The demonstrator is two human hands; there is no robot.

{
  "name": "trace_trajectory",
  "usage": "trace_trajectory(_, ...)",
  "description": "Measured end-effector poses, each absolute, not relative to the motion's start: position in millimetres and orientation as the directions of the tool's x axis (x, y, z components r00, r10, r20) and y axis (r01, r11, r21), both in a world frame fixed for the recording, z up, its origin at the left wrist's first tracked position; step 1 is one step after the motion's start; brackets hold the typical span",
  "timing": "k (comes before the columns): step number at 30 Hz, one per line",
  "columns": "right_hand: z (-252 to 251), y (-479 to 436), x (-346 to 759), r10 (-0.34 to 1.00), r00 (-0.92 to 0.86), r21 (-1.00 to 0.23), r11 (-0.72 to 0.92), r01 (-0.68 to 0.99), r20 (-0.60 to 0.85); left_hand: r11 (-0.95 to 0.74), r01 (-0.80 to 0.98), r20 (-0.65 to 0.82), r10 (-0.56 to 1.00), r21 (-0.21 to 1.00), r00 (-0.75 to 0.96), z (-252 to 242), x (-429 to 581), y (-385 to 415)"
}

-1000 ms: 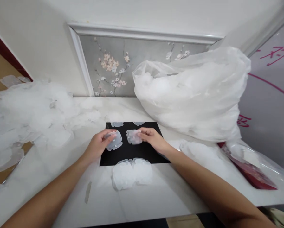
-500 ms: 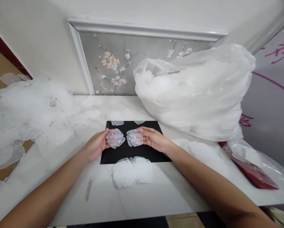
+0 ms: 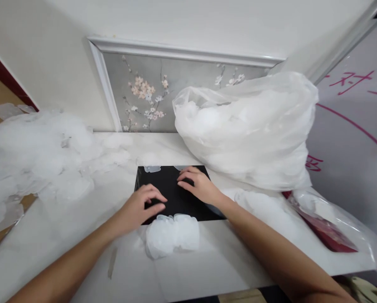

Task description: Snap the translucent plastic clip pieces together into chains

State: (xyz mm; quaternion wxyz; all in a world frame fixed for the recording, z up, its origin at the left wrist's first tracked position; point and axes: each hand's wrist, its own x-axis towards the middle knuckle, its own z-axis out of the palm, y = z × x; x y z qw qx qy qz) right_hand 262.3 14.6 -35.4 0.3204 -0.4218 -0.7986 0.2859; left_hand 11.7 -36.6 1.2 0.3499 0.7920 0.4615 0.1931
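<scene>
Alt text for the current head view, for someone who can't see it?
A person's left hand and right hand, loosely open, are over a black mat, nothing visible in either. White translucent pieces lie at its near edge; a larger white heap is at left, and a full plastic bag sits behind to the right.

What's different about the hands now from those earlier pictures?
Both hands let go of the clear pieces they each held; I can't tell where those went. The left hand came nearer the person, and the right hand moved a little farther away, over the black mat. The big bag and two white piles by the mat's near edge look the same.
</scene>
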Motion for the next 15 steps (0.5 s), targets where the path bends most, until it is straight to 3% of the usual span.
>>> trace_trajectory(3, -55.6, 30.9, 267.7, 0.838, -0.405, -0.477, 0.543, 0.691, 0.367, -0.404, 0.700, 0.161, 0.907, 0.589, 0.389, -7.9, 2.1, -13.9)
trace_trajectory(7, -67.0, 41.6, 267.7, 0.829, -0.457, -0.378, 0.555, 0.741, 0.322, -0.431, 0.795, 0.136, 0.900, 0.426, 0.414, -21.9, -4.7, 16.8)
trace_trajectory(10, -64.6, 43.4, 263.8, 0.831, -0.453, -0.404, 0.554, 0.729, 0.322, -0.477, 0.815, 0.130, 0.878, 0.329, 0.461, -29.6, -2.1, 33.2)
trace_trajectory(15, -54.7, 42.0, 264.1, 0.834, -0.309, -0.620, 0.548, 0.561, 0.458, -0.552, 0.794, 0.254, 0.830, 0.256, 0.496, -29.0, -2.5, 48.2)
